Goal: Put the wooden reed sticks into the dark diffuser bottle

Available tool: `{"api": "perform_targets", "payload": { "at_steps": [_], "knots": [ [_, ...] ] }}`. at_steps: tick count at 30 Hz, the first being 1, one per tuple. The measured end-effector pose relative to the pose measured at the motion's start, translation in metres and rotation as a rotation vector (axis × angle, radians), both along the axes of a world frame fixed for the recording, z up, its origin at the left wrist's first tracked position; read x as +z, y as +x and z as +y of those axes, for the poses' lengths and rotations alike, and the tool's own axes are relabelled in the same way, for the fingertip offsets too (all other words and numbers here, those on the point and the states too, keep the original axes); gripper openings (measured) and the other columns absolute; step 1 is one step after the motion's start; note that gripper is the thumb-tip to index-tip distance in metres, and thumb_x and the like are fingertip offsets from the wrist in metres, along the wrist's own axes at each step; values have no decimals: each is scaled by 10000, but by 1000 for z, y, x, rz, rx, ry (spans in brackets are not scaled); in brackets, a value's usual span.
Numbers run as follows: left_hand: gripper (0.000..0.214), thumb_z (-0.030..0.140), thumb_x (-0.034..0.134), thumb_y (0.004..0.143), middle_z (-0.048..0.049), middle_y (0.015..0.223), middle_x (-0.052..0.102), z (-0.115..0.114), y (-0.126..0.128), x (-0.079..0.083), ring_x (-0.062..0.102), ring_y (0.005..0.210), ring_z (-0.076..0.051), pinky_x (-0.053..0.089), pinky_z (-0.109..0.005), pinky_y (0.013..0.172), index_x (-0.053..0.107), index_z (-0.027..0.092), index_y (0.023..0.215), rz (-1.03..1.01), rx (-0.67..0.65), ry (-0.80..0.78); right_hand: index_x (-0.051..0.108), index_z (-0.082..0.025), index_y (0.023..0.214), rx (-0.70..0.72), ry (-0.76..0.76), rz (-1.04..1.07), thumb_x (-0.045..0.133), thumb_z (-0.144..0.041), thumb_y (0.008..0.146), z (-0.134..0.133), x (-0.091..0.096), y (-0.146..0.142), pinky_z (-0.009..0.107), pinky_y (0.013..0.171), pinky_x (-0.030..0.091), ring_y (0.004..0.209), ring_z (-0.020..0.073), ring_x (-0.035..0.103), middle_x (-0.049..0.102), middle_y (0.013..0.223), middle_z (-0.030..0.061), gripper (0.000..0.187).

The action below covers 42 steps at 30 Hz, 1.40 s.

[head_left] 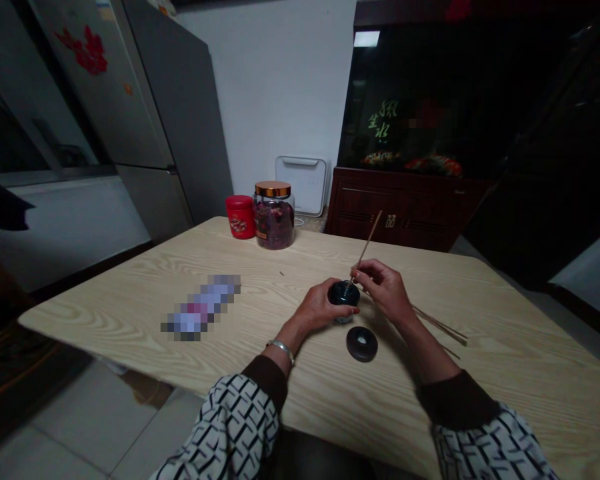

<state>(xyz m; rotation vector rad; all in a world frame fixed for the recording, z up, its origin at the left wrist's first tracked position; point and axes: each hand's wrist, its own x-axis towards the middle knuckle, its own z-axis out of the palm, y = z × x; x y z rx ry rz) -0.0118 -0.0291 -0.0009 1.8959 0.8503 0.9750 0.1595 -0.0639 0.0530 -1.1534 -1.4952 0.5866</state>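
With the round lid off and near our left hand, which grips the dark glass jar, we pinch one thin wooden stick at its mouth in our right hand, insertion unclear, while loose sticks right of that hand apparently await placing.

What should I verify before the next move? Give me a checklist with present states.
1. Jar held: ok, left hand around its side.
2. Stick held: ok, in the right hand's fingers.
3. Stick's lower end inside the jar: cannot tell, the fingers hide it.
4. Disc off the jar: ok, lies on the table.
5. Loose sticks clear of the jar: ok, most visible beyond the right forearm.
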Motion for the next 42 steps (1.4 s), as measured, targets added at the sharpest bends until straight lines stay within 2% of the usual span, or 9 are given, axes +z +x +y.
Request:
{"api": "perform_targets", "payload": {
  "at_steps": [4,9,13,19,25,29,32,37,42],
  "knots": [
    [639,456,845,627,-79,1045,706,0,0,-1,649,968,-233,514,-347,870,642,171,1162,-5,3,-7,647,-185,909,-99,-33,-51,559,-493,885,2,-3,37,265,579,434,679,160,601,676,811,45,322],
    [646,442,856,616,-81,1025,707,0,1,-1,652,953,-236,521,-374,888,646,173,1164,-19,0,-20,697,-209,808,-241,-325,-814,571,-300,819,-5,-13,87,301,660,410,759,200,626,719,833,69,156],
    [639,432,856,616,-86,1020,704,1,1,-4,653,955,-239,529,-376,884,648,165,1159,-27,8,-27,737,-220,870,-244,-540,-1147,588,-251,767,-12,-16,86,320,682,412,873,250,664,738,963,110,183],
    [624,418,847,620,-83,999,705,2,2,-5,650,936,-233,524,-377,872,651,155,1151,-26,7,-24,746,-117,945,-273,-631,-1248,553,-204,793,-8,-12,69,355,713,445,893,300,684,716,1011,230,261],
    [634,431,853,617,-87,1014,708,1,1,-4,651,944,-237,523,-371,870,653,162,1154,-11,18,-5,727,-157,903,-254,-568,-1203,573,-219,776,-6,-14,73,314,693,433,869,252,670,725,964,159,209],
    [640,431,857,616,-87,1026,710,1,0,-3,656,954,-239,526,-374,877,652,166,1160,-25,9,-15,688,-177,781,-252,-380,-836,566,-241,788,-1,-13,81,279,662,433,751,180,635,713,807,71,137],
    [673,432,862,606,-98,1049,710,1,1,-3,658,974,-247,526,-381,892,646,157,1181,-39,-3,-33,667,-161,796,-231,-207,-269,651,-258,739,0,-6,82,253,582,432,629,136,587,687,729,35,114],
    [697,436,875,583,-103,1047,710,2,2,-4,659,973,-252,531,-384,884,648,160,1182,-51,8,-37,706,-169,965,-132,-16,593,810,-236,628,-7,17,68,154,469,390,616,72,571,681,808,7,358],
    [687,450,872,591,-96,1035,706,2,2,-6,663,962,-244,535,-383,876,646,175,1179,-60,-1,-40,722,-165,873,-66,133,791,854,-208,610,-11,27,48,130,494,442,681,75,619,670,812,8,298]
  ]
}}
